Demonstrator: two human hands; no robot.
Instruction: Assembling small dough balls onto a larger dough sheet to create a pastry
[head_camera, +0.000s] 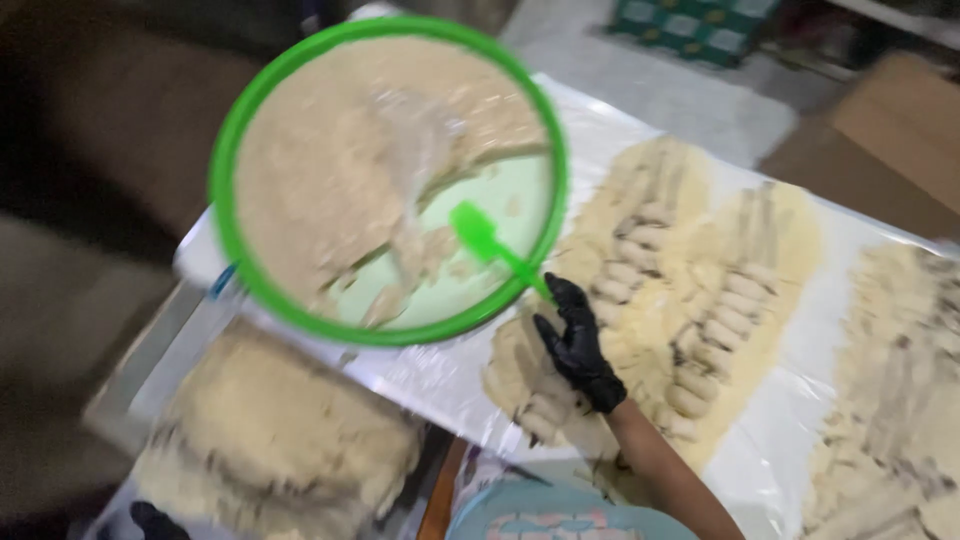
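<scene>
My right hand (578, 345), in a black glove, grips the handle of a green spatula (478, 235). The blade reaches into a round green bowl (225, 150) tilted toward me and partly coated with beige dough (320, 170). The hand hovers just over ridged beige dough (700, 270) spread on a clear plastic sheet (790, 400). At the bottom left edge a small black gloved shape (150, 520), possibly my left hand, shows beside a dough slab (280, 440). What it holds is hidden. The picture is blurred by motion.
More ridged dough (900, 380) lies on the sheet at the right. A brown cardboard box (900, 120) stands at the far right and a green crate (690, 25) at the top. Dark floor lies left of the table.
</scene>
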